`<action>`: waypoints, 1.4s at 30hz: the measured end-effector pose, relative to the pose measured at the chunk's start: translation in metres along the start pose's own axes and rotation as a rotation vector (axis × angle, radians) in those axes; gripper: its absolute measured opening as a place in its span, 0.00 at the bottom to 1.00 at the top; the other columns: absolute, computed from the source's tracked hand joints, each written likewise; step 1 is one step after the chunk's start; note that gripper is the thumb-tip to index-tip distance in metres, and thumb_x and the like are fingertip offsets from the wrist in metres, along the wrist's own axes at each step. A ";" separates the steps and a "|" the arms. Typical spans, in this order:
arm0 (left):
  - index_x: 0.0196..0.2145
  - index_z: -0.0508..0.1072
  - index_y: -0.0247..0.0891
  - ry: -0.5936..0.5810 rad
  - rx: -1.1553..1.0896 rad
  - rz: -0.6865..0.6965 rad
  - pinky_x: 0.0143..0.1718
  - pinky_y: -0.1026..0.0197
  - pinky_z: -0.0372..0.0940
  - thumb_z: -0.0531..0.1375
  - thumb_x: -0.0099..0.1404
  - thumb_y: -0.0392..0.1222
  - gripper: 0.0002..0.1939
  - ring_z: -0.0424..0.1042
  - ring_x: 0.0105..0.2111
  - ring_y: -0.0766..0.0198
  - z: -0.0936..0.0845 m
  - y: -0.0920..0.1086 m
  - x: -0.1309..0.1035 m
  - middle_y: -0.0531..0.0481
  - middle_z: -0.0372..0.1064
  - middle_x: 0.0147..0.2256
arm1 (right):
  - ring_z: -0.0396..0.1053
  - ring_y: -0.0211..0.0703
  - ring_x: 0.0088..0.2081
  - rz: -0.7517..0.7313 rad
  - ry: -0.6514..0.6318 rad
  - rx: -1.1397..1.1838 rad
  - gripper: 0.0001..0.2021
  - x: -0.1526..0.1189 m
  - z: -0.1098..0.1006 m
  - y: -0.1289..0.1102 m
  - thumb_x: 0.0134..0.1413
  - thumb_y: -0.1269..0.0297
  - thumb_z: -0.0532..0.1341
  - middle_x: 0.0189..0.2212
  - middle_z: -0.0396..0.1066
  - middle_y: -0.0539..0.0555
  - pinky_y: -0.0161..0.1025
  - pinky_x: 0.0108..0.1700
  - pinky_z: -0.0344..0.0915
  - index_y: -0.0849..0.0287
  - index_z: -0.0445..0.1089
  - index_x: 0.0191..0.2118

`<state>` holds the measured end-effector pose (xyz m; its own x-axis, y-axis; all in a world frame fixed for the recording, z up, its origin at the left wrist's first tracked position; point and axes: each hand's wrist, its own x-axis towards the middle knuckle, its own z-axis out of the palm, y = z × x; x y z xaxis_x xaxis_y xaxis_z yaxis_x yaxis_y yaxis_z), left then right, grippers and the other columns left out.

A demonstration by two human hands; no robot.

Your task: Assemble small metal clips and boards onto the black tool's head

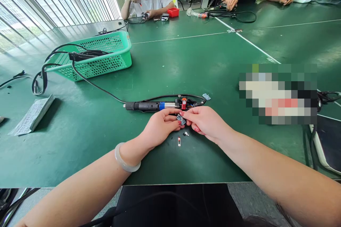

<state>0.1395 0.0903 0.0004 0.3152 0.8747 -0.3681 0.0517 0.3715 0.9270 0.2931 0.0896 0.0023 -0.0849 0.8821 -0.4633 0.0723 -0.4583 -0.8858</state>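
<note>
Between my two hands is a small grey-blue metal piece (181, 119). My left hand (161, 126) pinches it between thumb and fingers. My right hand (204, 120) has its fingertips closed at the piece's upper right edge; whether they grip it or something smaller cannot be made out. Just beyond my hands lies a black cylindrical tool (146, 106) with a blue band, a silver section and a red part at its right end. A similar flat metal piece (206, 96) rests by that end. Nearer me on the table are a small red and white part (179, 141) and tiny bits (185, 133).
A green basket (125, 55) with black cables stands at the back left of the green table (170, 74). A wrapped packet (33, 115) lies at the left. Two people sit across the table, near a red tray (173, 12). A dark flat device (329, 142) is at the right edge.
</note>
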 end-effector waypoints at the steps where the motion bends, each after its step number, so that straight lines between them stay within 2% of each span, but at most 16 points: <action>1: 0.47 0.70 0.32 0.002 -0.003 -0.002 0.39 0.62 0.69 0.61 0.59 0.28 0.17 0.75 0.32 0.67 0.000 0.000 0.000 0.47 0.76 0.29 | 0.49 0.26 0.11 -0.009 0.005 -0.005 0.16 0.000 0.000 0.000 0.52 0.63 0.65 0.07 0.54 0.43 0.27 0.14 0.42 0.61 0.64 0.19; 10: 0.44 0.72 0.28 -0.021 -0.017 -0.014 0.36 0.66 0.69 0.58 0.59 0.26 0.14 0.74 0.30 0.70 -0.002 0.001 0.001 0.45 0.75 0.32 | 0.53 0.28 0.12 -0.129 0.047 -0.152 0.15 0.007 -0.003 0.013 0.50 0.58 0.64 0.11 0.59 0.45 0.29 0.15 0.47 0.61 0.66 0.20; 14: 0.46 0.74 0.30 -0.068 0.015 0.027 0.37 0.67 0.68 0.59 0.60 0.28 0.15 0.72 0.31 0.71 -0.004 -0.002 0.002 0.45 0.76 0.34 | 0.55 0.29 0.13 -0.167 0.061 -0.229 0.16 0.010 -0.005 0.015 0.51 0.55 0.62 0.13 0.62 0.47 0.30 0.15 0.48 0.61 0.66 0.20; 22: 0.46 0.75 0.34 -0.082 0.031 0.047 0.38 0.66 0.67 0.58 0.60 0.29 0.16 0.72 0.31 0.71 -0.004 -0.004 0.002 0.47 0.76 0.33 | 0.55 0.29 0.13 -0.174 0.070 -0.275 0.17 0.011 -0.006 0.015 0.50 0.52 0.62 0.17 0.66 0.50 0.31 0.16 0.50 0.61 0.68 0.22; 27: 0.46 0.75 0.33 -0.066 0.022 0.041 0.40 0.65 0.67 0.58 0.60 0.28 0.16 0.71 0.30 0.71 -0.003 0.000 0.001 0.48 0.76 0.32 | 0.56 0.29 0.13 -0.162 0.059 -0.270 0.18 0.009 -0.006 0.014 0.48 0.50 0.64 0.15 0.64 0.48 0.30 0.16 0.49 0.60 0.67 0.21; 33: 0.45 0.75 0.33 -0.055 0.034 0.040 0.38 0.66 0.66 0.58 0.62 0.30 0.14 0.70 0.30 0.72 -0.003 0.000 0.001 0.47 0.76 0.34 | 0.55 0.29 0.12 -0.166 0.063 -0.293 0.16 0.007 -0.005 0.011 0.49 0.53 0.64 0.13 0.63 0.46 0.31 0.16 0.50 0.60 0.67 0.21; 37: 0.47 0.74 0.31 -0.014 0.061 0.034 0.37 0.65 0.67 0.60 0.61 0.32 0.15 0.71 0.30 0.71 -0.002 0.000 0.001 0.45 0.75 0.36 | 0.57 0.29 0.13 -0.156 0.073 -0.297 0.15 0.006 -0.004 0.009 0.48 0.53 0.65 0.16 0.67 0.47 0.31 0.16 0.50 0.60 0.68 0.22; 42: 0.47 0.72 0.31 0.020 0.105 0.023 0.38 0.63 0.67 0.60 0.60 0.31 0.16 0.70 0.28 0.71 -0.001 0.000 0.001 0.48 0.74 0.30 | 0.55 0.29 0.12 -0.153 0.035 -0.261 0.15 0.006 -0.006 0.010 0.50 0.55 0.63 0.15 0.66 0.47 0.31 0.16 0.50 0.60 0.68 0.21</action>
<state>0.1393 0.0916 -0.0002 0.2986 0.8890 -0.3471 0.1438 0.3176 0.9372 0.2998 0.0904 -0.0094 -0.0809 0.9440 -0.3198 0.3149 -0.2802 -0.9068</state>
